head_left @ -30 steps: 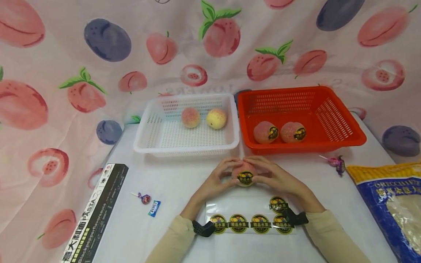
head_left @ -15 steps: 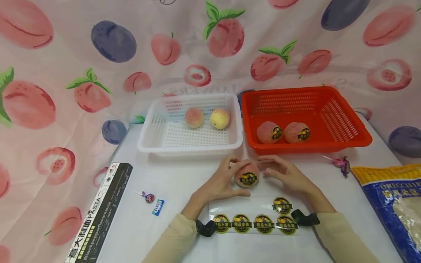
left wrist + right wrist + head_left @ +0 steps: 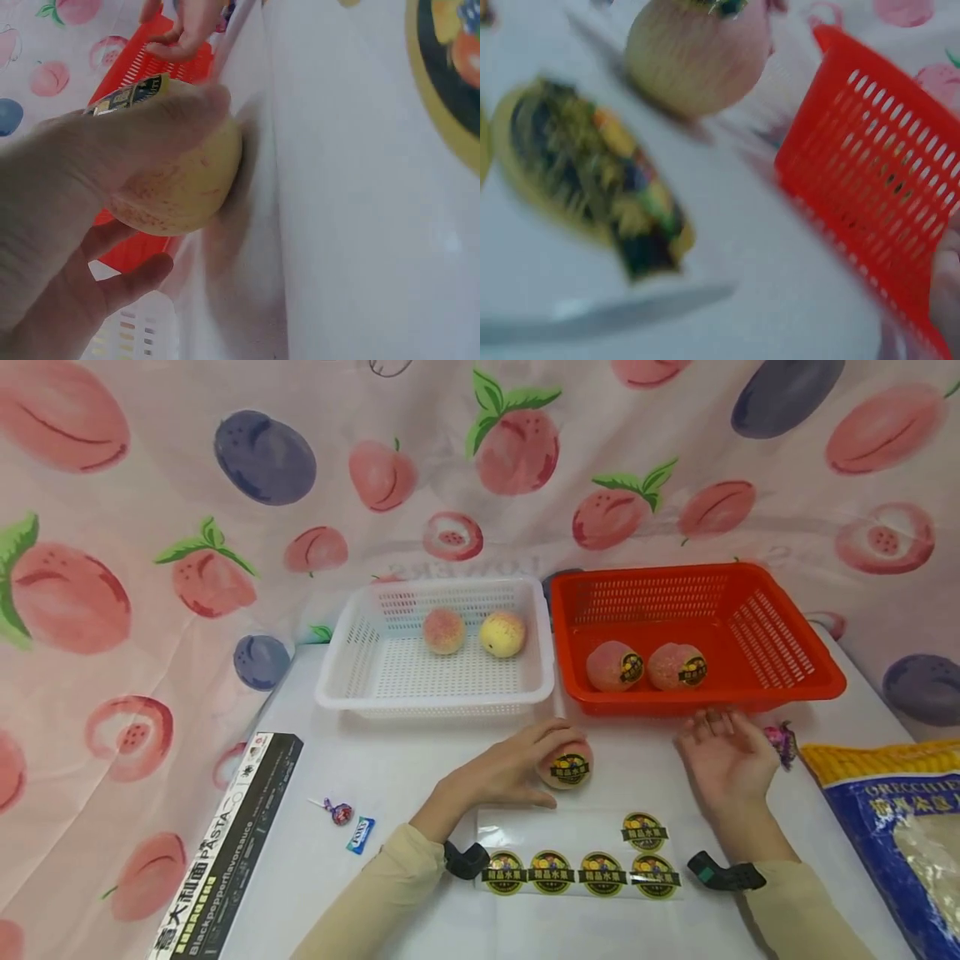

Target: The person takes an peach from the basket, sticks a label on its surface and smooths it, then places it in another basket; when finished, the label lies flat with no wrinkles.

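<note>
A peach (image 3: 567, 766) with a round black-and-gold label facing front sits on the white table. My left hand (image 3: 517, 768) holds it from the left, fingers curved over its top and thumb low in front. In the left wrist view the thumb crosses the yellowish side of the peach (image 3: 184, 184). My right hand (image 3: 731, 764) is away from the peach, palm turned up and fingers loosely curled, just in front of the red basket (image 3: 780, 693). It holds nothing. Between the forearms lies a clear sticker sheet (image 3: 551, 828) with several round labels.
Two labelled peaches (image 3: 645, 667) lie in the red basket. A white basket (image 3: 435, 702) beside it holds two plain peaches (image 3: 472, 632). At left are a lollipop (image 3: 341, 812), a small wrapped candy (image 3: 361, 834) and a black pasta box (image 3: 232, 843); at right, a blue-yellow pasta bag (image 3: 900, 810).
My right hand has let go of the peach and moved right, turning palm up near the red basket. The left hand stays at the peach, which has barely moved.
</note>
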A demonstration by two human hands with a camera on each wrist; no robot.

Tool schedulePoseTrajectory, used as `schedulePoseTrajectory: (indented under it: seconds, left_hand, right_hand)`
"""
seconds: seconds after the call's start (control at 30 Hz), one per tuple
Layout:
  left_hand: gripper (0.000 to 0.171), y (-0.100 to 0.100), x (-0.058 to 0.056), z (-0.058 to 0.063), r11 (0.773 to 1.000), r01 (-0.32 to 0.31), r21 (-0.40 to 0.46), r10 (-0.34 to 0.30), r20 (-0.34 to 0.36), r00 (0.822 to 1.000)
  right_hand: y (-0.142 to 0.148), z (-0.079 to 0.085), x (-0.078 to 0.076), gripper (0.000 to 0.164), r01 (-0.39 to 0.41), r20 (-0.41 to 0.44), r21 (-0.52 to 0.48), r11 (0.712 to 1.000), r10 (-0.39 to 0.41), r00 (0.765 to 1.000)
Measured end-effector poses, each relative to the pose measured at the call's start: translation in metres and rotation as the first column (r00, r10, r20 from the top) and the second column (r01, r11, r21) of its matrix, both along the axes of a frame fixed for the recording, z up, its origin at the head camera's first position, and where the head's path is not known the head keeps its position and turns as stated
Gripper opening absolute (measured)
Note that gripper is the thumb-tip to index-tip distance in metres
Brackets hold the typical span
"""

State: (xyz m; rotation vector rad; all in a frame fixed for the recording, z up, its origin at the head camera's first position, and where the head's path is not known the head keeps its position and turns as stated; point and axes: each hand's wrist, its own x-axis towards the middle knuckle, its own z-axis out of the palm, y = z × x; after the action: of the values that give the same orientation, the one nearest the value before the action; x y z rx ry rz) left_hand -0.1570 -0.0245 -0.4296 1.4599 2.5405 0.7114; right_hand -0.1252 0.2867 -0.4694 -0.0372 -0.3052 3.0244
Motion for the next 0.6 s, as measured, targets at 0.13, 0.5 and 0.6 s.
schedulePoseTrajectory:
  seconds: [0.13,0.5,0.6]
  left_hand:
    - [0.089,0.000,-0.004,0.001,0.999,0.027,-0.027,-0.027,-0.011,1.000]
    - [0.076,-0.003,-0.020,0.015,0.998,0.045,-0.035,-0.043,0.071,0.997]
    - [0.073,0.002,-0.021,0.014,0.998,0.054,-0.015,-0.053,0.082,0.995]
  right_hand:
    - [-0.001,0.009,-0.001,0.041,0.093,0.048,-0.079,0.993,-0.089,0.995]
    - [-0.008,0.024,-0.003,0.049,0.192,0.043,-0.004,0.981,-0.191,0.981]
    - [-0.008,0.028,-0.003,0.048,0.202,0.073,-0.022,0.979,-0.200,0.977]
